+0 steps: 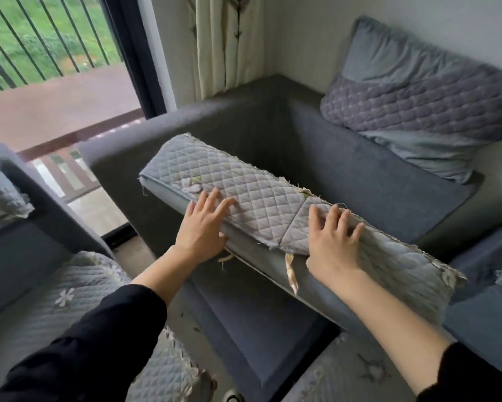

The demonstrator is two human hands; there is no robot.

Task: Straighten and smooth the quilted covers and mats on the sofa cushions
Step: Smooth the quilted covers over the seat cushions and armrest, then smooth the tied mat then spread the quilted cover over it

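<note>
Pressing flat with fingers spread and nearly straight, the left hand point(204, 227) and the right hand point(335, 245) lay well apart on the quilted cover point(258, 195), neither one closed around the cloth. That cover ran lengthwise along the top of the sofa's armrest point(261, 268), its near edge hanging a little over the side where a pale ribbon tie point(291, 274) dangled loose. The wide spacing of the palms looked chosen to pin the fabric at two places at once, so that it could be slid or stroked flat without bunching at the seam between them. The frayed far edge sat roughly along the armrest's inner line, which suggested the cover was close to square, with smoothing rather than repositioning the work in hand. Behind, a pillow point(418, 111) with a quilted band leaned in the seat's back corner, and another quilted mat point(55, 309) covered the neighbouring seat at lower left.
</note>
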